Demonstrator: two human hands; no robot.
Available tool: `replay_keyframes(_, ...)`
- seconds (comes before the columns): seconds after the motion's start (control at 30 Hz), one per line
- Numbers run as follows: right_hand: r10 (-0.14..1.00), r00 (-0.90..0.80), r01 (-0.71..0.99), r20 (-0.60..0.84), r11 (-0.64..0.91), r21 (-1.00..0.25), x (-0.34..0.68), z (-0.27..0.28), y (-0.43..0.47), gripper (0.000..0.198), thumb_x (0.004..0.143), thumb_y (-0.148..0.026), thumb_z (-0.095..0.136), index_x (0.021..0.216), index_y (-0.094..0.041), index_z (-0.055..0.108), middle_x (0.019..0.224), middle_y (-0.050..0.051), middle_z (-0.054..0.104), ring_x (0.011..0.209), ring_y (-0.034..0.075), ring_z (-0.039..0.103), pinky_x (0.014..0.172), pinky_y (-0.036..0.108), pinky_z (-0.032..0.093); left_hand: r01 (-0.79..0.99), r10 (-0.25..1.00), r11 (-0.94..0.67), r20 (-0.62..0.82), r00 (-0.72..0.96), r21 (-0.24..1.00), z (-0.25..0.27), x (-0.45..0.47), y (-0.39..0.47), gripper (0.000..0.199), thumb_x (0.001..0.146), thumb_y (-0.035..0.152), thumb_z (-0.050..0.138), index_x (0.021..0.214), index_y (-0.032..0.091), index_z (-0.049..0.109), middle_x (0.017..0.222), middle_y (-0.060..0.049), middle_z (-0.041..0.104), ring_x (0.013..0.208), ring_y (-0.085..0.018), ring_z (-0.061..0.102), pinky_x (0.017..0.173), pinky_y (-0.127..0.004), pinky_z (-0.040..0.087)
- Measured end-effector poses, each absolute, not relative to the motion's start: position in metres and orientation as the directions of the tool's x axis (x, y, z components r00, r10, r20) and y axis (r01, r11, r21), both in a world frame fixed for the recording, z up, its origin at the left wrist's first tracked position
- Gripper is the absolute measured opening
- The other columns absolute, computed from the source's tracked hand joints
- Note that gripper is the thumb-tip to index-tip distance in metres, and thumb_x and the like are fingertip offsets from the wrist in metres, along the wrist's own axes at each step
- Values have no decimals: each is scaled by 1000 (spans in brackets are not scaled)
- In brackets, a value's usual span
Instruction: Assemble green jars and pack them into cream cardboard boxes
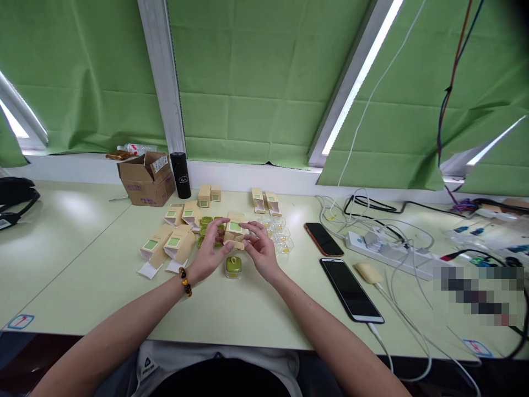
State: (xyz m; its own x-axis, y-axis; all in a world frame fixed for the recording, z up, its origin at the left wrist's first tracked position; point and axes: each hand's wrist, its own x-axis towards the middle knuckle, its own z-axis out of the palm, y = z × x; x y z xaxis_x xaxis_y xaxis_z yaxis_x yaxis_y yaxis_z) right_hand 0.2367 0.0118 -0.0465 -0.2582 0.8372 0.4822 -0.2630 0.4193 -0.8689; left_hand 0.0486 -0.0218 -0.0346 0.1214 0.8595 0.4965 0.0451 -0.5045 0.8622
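Bright; wide-angle bowing toward edges.
Daylight through gaps [364, 71] beside green blinds [270, 71]; table [72, 201] glare; right patch [475, 292] pixelated.

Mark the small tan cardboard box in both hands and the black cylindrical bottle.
Small tan cardboard box [235, 226]: head view, its green square.
Black cylindrical bottle [181, 175]: head view, middle of its side.

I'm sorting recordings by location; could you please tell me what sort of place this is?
Probably an office or workroom: a long table, a power strip with tangled cables, and green blinds over windows.
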Motion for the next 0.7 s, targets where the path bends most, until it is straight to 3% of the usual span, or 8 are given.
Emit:
replay_keyframes(0.27,806,-320,-259,497,430,-865,238,-46,7,41,93,-49,74,132,-38,70,138,6,35,98,16,65,97,43,61,-60,907,-408,412,88,911,-34,50,-21,52,96,48,70,138,27,46,130,-11,63,120,-25,64,98,-38,53)
replay_keyframes(0.7,791,-319,-238,522,466,-852,236,-48,6,46,89,-45,80,134,-38,69,140,6,35,97,15,66,100,43,61,72,885,-465,465,22,882,-37,51,-18,46,98,50,64,133,25,48,128,-10,60,107,-21,66,92,-35,55)
